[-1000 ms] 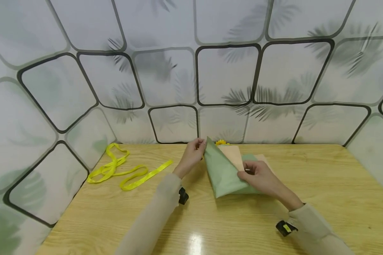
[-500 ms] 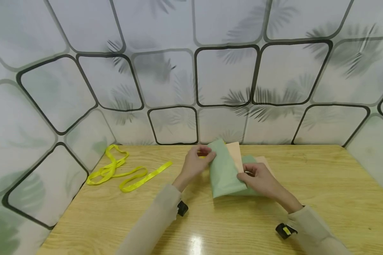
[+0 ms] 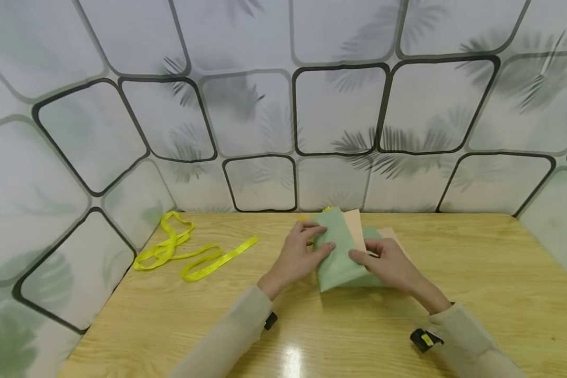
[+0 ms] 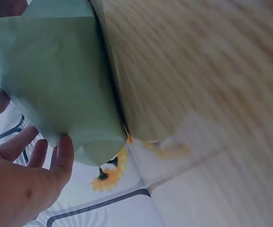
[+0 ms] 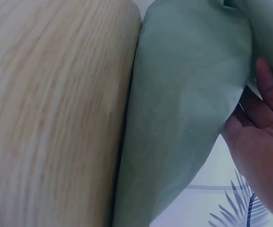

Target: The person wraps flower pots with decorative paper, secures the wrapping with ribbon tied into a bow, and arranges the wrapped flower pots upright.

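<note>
A green sheet of wrapping paper (image 3: 345,257), pale peach (image 3: 354,226) on its other face, is folded over into a bundle on the table. Yellow flowers (image 4: 106,178) with dark centres poke out past its far end in the left wrist view. My right hand (image 3: 387,262) pinches the folded paper edge between thumb and fingers; in the right wrist view its fingers (image 5: 266,90) reach behind the green flap. My left hand (image 3: 300,254) rests its fingers and thumb against the paper's left side, gently bent. The flower stems are hidden inside the wrap.
A long yellow ribbon (image 3: 170,244) lies in loose loops at the left of the wooden table (image 3: 349,341). A pale patterned curtain-like backdrop (image 3: 340,110) stands along the table's back and sides. A dark wrist camera (image 3: 425,340) sits at the right cuff.
My left hand has let go of the paper's upper left corner and now lies against its side. That corner has folded over to the right. My right hand keeps its pinch.
</note>
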Tool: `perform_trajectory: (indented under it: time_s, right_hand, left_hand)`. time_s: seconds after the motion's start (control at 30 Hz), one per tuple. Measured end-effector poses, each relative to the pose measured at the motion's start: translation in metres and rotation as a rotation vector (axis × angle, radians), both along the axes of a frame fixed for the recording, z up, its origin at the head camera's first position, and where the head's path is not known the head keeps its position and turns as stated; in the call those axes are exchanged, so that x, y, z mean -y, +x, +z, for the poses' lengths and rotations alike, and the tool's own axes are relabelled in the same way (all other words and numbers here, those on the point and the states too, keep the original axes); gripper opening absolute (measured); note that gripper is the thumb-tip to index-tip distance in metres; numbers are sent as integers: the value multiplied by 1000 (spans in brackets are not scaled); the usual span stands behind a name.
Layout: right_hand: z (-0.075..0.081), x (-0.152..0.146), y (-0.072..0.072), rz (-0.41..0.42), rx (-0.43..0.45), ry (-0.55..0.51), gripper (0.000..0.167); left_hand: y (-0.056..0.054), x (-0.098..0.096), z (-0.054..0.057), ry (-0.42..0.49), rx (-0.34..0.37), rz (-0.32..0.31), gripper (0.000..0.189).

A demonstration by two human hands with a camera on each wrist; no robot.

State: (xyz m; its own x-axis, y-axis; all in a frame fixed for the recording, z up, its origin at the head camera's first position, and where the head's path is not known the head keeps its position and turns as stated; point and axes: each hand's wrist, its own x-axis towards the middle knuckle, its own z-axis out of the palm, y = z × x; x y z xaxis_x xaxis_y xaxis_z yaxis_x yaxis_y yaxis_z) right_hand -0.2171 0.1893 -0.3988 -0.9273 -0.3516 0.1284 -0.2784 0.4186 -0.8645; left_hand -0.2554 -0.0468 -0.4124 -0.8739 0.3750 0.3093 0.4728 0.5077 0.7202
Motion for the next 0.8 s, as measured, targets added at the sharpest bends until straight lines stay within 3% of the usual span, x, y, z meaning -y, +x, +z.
perform_trajectory:
  time_s: [0.13,0.37,0.47,0.6,0.7,0.8]
  right_hand:
    - [-1,-1,0,12,26,-26,23]
    - [-5,-5,0,49,24,-51,27]
    - [-4,-6,0,48,24,-37,25]
    - [-3,-5,2,-15,-3,-21,33]
    - [-3,-3,3,-93,-91,-6,52]
    - [-1,0,5,-124,-339,60,75]
  left_hand:
    - [4,3,1,-55,-17,-53,51]
    - [8,17,3,-186,87,-220,87]
    - [7,18,6,-233,72,-256,91]
    - [4,16,7,-266,21,-282,88]
    - [3,13,8,-296,-29,-287,85]
    - [5,9,12,-341,-62,-282,84]
